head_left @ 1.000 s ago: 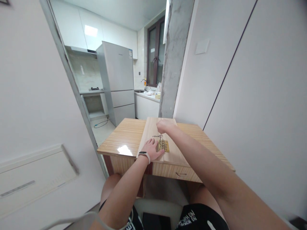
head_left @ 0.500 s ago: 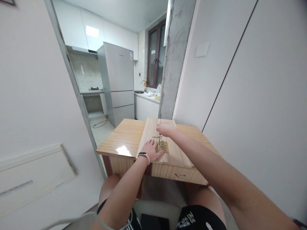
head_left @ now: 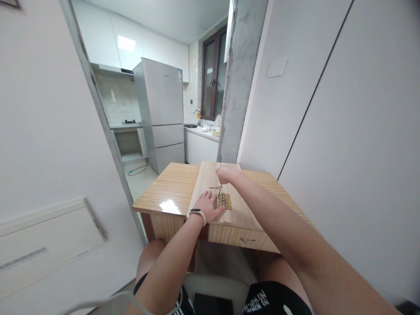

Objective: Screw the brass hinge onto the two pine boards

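A brass hinge [head_left: 226,201] lies across the seam between two pale wooden boards [head_left: 243,201] on the desk. My left hand [head_left: 207,205] is spread flat on the left board, its thumb reaching along the hinge's near left edge. Above the hinge, my right hand [head_left: 227,174] is closed round the handle of a screwdriver, whose thin shaft [head_left: 220,190] points down at the hinge. The fist hides most of the handle. Several small screws [head_left: 214,187] lie on the board just beyond the hinge; their exact shape is hard to make out.
The boards rest on a striped wooden desk [head_left: 173,179] with a drawer handle [head_left: 247,240] at the front. A white wall [head_left: 328,153] stands close on the right. Behind is a kitchen with a silver fridge [head_left: 167,100]. A pale cable [head_left: 98,302] crosses at lower left.
My right hand has shifted very slightly and its wrist has turned a little round the screwdriver. My left hand stays flat on the board. The view has moved a touch.
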Tool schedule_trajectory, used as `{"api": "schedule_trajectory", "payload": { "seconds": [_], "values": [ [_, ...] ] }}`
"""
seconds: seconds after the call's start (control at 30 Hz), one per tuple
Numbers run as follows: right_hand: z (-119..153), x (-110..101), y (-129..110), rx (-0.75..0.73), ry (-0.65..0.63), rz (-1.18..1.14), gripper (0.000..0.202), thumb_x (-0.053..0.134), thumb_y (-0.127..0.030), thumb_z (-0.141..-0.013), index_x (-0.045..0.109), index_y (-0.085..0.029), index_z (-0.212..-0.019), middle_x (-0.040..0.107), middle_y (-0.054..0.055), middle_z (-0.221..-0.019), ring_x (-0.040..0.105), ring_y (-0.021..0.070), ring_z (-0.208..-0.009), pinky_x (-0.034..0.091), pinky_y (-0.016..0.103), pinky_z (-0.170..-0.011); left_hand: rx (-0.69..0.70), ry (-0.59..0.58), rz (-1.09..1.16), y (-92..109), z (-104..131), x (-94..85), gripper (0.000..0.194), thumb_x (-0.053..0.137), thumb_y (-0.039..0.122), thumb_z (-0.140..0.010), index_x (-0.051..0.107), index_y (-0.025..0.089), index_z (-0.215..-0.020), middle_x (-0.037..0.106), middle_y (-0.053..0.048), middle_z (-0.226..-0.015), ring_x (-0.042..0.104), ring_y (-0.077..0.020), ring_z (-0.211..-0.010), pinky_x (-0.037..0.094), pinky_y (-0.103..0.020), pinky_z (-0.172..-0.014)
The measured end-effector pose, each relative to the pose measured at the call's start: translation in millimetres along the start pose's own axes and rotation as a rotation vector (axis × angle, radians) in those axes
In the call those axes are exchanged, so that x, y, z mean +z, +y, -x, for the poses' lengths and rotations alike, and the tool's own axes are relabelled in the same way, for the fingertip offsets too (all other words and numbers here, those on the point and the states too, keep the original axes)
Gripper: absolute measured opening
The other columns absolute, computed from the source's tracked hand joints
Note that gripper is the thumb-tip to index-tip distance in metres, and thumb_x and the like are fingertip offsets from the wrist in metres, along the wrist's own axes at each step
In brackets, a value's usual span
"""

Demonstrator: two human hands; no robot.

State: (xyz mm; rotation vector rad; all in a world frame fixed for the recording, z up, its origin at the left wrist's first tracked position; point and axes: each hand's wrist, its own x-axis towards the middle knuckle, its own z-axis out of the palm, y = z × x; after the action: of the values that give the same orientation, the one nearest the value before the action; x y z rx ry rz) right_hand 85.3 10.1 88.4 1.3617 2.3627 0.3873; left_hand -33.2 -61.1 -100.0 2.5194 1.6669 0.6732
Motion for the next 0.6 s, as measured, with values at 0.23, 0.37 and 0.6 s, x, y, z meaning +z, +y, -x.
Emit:
{"api": "schedule_trajectory", "payload": {
  "seconds": [0.23, 0.37, 0.6],
  "values": [
    [13, 15, 5, -0.098, 0.1, 0.034, 0.028, 0.073, -0.019, -0.09, 0.078, -0.011, -0.116, 0.075, 0.021, -0.121, 0.073, 0.0275, -0.111, 0.055, 0.031, -0.091, -0.007, 0.001, 0.004, -2, 0, 1.4, 0.081, 0.041, 0.083, -0.092, 0.054, 0.025, -0.146, 0.049, -0.014, -0.156, 0.039, -0.037, -0.148, 0.031, -0.053, -0.123],
    [24, 21, 9, -0.19, 0.198, 0.087, 0.023, 0.062, -0.017, -0.097, 0.079, -0.012, -0.111, 0.076, 0.02, -0.116, 0.07, 0.027, -0.115, 0.052, 0.033, -0.097, -0.014, -0.022, 0.015, -3, 0, 2.5, 0.081, 0.041, 0.083, -0.092, 0.053, 0.026, -0.148, 0.046, -0.014, -0.16, 0.037, -0.0373, -0.15, 0.027, -0.052, -0.125],
    [18, 18, 5, -0.138, 0.16, 0.065, 0.025, 0.063, -0.017, -0.095, 0.08, -0.011, -0.111, 0.077, 0.021, -0.113, 0.072, 0.0284, -0.112, 0.055, 0.036, -0.094, -0.013, -0.019, 0.014, -3, 0, 3.8, 0.083, 0.04, 0.084, -0.092, 0.051, 0.025, -0.15, 0.046, -0.014, -0.16, 0.037, -0.0367, -0.151, 0.027, -0.052, -0.125]
  ]
}}
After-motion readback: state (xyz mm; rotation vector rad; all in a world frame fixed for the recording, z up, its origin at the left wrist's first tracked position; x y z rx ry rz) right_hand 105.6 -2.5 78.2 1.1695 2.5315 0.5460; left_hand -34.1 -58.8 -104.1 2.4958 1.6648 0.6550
